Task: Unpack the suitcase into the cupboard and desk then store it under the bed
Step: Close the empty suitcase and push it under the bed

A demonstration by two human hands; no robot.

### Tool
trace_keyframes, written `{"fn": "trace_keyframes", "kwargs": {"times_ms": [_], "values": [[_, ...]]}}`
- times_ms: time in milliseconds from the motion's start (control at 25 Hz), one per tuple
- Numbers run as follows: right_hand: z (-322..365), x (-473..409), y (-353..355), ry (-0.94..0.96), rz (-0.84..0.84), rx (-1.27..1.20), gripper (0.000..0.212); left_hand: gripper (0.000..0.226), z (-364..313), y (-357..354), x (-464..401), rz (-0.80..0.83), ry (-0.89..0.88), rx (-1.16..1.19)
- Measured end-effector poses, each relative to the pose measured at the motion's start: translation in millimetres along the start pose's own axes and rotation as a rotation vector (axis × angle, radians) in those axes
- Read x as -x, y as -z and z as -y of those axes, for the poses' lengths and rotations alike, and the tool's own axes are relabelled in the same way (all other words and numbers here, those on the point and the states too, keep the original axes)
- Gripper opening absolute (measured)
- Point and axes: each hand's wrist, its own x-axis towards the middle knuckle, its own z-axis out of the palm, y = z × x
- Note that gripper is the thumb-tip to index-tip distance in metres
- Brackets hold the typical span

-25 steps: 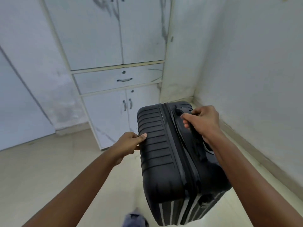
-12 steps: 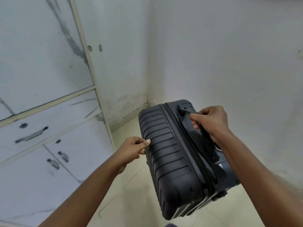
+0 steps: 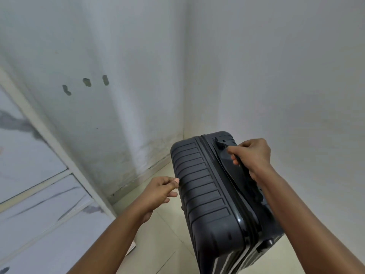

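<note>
The view had swung right since a moment ago: the cupboard [image 3: 37, 194], which had filled the left half, slid off toward the left edge, and the room corner took the middle, while the suitcase kept its place between both arms. From the left, then: one cupboard, white with grey veining, showed only a strip of its panels and its pale frame. Next came the left wall [image 3: 110, 56], and three small dark marks [image 3: 86, 82] sat on it in a row, count them, three. Along its foot ran one skirting strip, down to the pale tiled floor [image 3: 158, 244]. Then the left hand [image 3: 161, 191], fingers loosely curled, thumb tip touching the ribbed side of the case; whether it truly gripped anything could not be told. One suitcase [image 3: 209, 204], dark, hard-shelled, ribbed, stood tilted near the corner, its lower end cut off by the frame, so contact with the floor could not be judged. It was closed all round, and nothing of its contents showed. On its top, the right hand [image 3: 251, 157] was clenched round the dark carry handle [image 3: 227, 149], fingers wrapped under it. Right of that, one bare wall.
</note>
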Motion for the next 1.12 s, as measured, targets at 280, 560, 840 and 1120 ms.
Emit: {"fn": "trace_keyframes", "kwargs": {"times_ms": [280,560,840,1120], "values": [[0,-181,-67,-0.016,0.17,0.19,0.02,0.011,-33,-7,-171,0.021,0.114,0.086],[-39,-344,-151,-0.11,0.312,0.438,0.034,0.016,-44,40,-323,-0.067,0.321,0.167],[-95,-474,-242,-0.174,0.542,0.588,0.034,0.02,-66,57,-427,-0.263,0.457,0.224],[-165,-583,-322,-0.199,0.824,0.756,0.027,0.018,-91,36,-512,-0.333,0.565,0.28]]}}
